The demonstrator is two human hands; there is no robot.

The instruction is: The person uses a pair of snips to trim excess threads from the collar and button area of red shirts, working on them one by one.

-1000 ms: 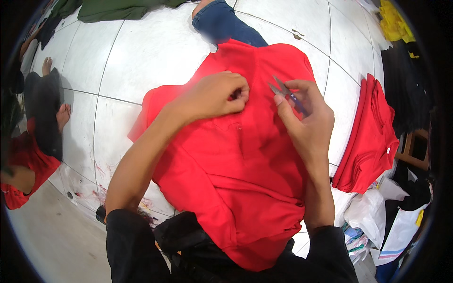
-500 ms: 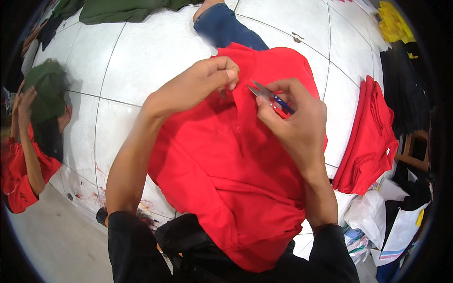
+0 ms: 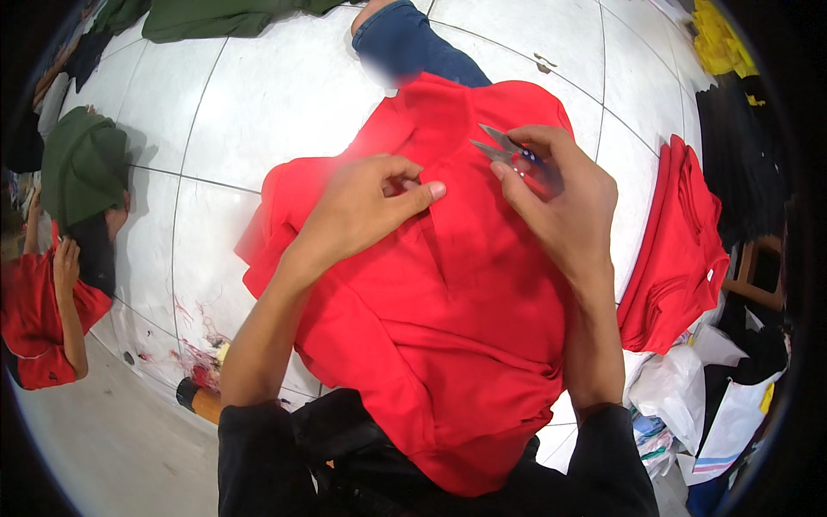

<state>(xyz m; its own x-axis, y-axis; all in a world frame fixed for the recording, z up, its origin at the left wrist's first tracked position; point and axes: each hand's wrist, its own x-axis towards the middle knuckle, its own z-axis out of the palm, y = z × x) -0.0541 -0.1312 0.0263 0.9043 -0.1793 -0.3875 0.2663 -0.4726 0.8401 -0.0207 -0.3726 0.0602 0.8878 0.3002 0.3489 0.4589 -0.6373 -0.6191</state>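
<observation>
A red collared shirt (image 3: pixel 370 336) lies spread over my lap and the white tiles, its front placket running down the middle. My left hand (image 3: pixel 370 207) is closed at the placket, thumb against curled fingers, pinching the fabric. In my right hand (image 3: pixel 564 202) is a pair of thread snips (image 3: pixel 500 148), with dark blue and red on the handle. The snips' blades stand apart, their tips pointing left over the upper part of the shirt, near the collar. My right palm hides part of the handle.
Folded red garments (image 3: pixel 676 258) are stacked at the right, beside black cloth (image 3: pixel 736 164) and white plastic bags (image 3: pixel 672 388). To the left, a co-worker in red handles a green garment (image 3: pixel 82 168). Another person's denim-covered leg (image 3: pixel 422 47) reaches the shirt's far edge. Thread scraps (image 3: pixel 202 370) litter the tiles.
My left hand has come down and a little right along the placket. My right hand has shifted right with the snips, their blades wider apart. More of the shirt now spreads out to the left.
</observation>
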